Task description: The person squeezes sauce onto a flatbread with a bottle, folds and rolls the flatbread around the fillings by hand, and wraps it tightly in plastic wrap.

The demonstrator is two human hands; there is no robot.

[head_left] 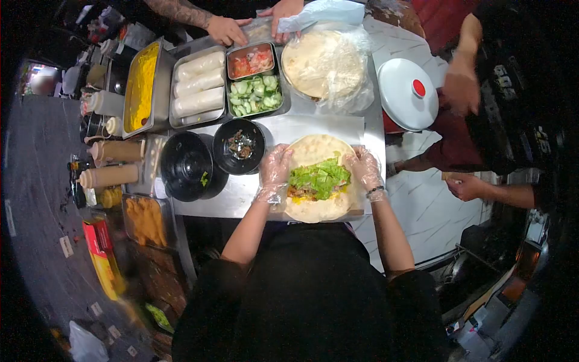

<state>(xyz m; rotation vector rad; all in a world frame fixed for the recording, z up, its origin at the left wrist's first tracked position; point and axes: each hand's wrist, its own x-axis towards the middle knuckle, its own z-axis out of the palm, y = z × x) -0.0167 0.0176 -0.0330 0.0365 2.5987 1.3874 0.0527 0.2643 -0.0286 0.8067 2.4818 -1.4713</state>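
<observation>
A large round tortilla [318, 145] lies on the metal counter in front of me, with shredded lettuce [322, 178] heaped over a darker filling and yellow bits across its middle. My left hand [276, 171], in a clear plastic glove, closes on the tortilla's left edge. On the opposite edge my gloved right hand [365, 169] grips it too, fingertips beside the lettuce. Beyond my left hand stands a black bowl [240, 166] with some chopped dark filling in it. A second black bowl [184, 181], holding a scrap of lettuce, is farther left.
Behind are a stack of tortillas [313, 57] in plastic, pans of cucumber [256, 95], tomato [253, 61], white rolls [199, 75] and yellow food [143, 84]. Squeeze bottles [111, 175] stand left. Another person's hands [228, 30] reach in behind; someone else works right, by a lidded pot [401, 96].
</observation>
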